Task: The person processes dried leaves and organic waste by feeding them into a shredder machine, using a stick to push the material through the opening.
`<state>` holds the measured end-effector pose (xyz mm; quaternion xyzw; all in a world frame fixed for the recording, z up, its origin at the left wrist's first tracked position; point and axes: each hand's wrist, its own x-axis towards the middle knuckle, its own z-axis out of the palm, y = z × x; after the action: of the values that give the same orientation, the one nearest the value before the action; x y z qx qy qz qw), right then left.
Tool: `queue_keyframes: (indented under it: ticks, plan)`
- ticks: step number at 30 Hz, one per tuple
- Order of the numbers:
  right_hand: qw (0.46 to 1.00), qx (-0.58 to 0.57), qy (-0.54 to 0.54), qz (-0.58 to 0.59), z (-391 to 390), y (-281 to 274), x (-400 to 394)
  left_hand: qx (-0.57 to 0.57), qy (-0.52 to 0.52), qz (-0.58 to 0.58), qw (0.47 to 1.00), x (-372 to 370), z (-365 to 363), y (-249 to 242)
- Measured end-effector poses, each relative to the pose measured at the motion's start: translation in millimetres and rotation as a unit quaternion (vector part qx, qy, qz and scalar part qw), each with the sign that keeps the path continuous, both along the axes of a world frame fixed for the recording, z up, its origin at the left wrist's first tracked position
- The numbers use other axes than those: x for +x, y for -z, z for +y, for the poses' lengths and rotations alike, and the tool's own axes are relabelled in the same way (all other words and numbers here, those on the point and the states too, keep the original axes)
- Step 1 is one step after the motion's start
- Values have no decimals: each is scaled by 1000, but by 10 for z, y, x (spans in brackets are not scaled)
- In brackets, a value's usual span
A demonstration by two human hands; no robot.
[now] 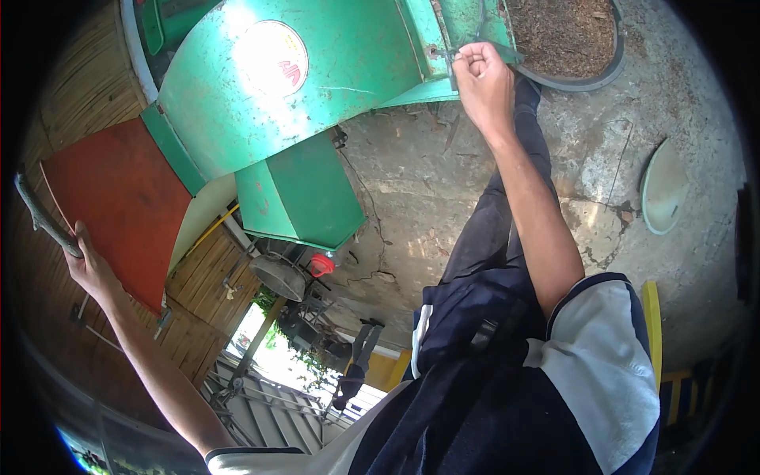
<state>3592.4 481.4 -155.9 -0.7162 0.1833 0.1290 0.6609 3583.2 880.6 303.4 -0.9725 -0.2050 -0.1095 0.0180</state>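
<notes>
My left hand is wrapped round a rough grey-brown stick beside the red-brown hopper of a large green machine. Most of the stick juts out past my fingers. My right hand is closed at the machine's other end, its fingers curled on a thin metal lever by the green frame. Part of that lever is hidden by the fingers. Under the curved green cover with its round sticker hangs a green box-shaped chute.
A round tub with brown shredded matter stands near my right hand. On the cracked concrete floor lies a pale round lid. A metal basin and a red object are behind the chute. Another person stands farther off.
</notes>
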Motion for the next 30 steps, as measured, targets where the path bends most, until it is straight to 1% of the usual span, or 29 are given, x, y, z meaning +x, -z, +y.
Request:
queue_keyframes:
  ticks: [1,2,3,4,5,6,8,10,12,14,16,17,18,21,22,24,25,26,28,29,30]
  plan:
    - [993,-44,-23,-107,-17,-52,-22,1,-2,-2,1000,-10,27,-10]
    - [993,-43,-25,-107,-52,-89,-18,22,-5,4,1000,-19,76,-33]
    - [985,-78,-71,-139,-115,-131,17,43,-6,10,999,-26,127,-52]
    - [972,-113,-117,-170,-177,-165,61,43,-6,10,999,-36,190,-76]
    - [960,-149,-161,-176,-233,-193,101,34,-10,18,999,-47,252,-107]
    - [960,-150,-158,-175,-249,-158,131,25,-13,25,999,-45,260,-113]
    - [935,-159,-190,-253,-273,-63,212,14,-13,23,1000,-42,237,-107]
    - [940,-154,-201,-230,-309,-110,251,3,-11,22,1000,-36,221,-102]
    - [947,-119,-218,-202,-327,-99,293,18,-10,18,1000,-44,296,-116]
    - [951,-129,-201,-198,-283,-57,271,15,-7,28,999,-58,406,-159]
    - [981,-59,-148,-111,-218,-25,211,14,-8,39,999,-67,449,-176]
    - [986,-43,-116,-109,-147,54,187,13,-11,40,999,-73,476,-186]
    - [987,-42,-114,-107,-92,37,152,13,-15,41,999,-68,482,-189]
    - [999,6,-14,-37,19,-14,81,-2,-11,49,999,-53,424,-184]
    - [999,8,-14,-36,45,-25,34,-1,-11,51,999,-49,367,-168]
    - [992,-87,25,-92,95,-51,-41,-3,-8,29,1000,-42,266,-112]
    - [995,-66,47,-54,126,-90,-70,-4,-9,27,1000,-47,324,-139]
    - [995,-67,46,-57,173,-97,-39,6,-13,41,999,-52,416,-184]
    - [991,-26,116,68,264,-118,-27,15,-22,56,998,-55,386,-174]
    - [994,-26,71,76,227,-66,-6,-2,-23,44,999,-73,370,-160]
    - [995,-27,67,74,180,-54,-16,-19,-23,30,999,-55,271,-120]
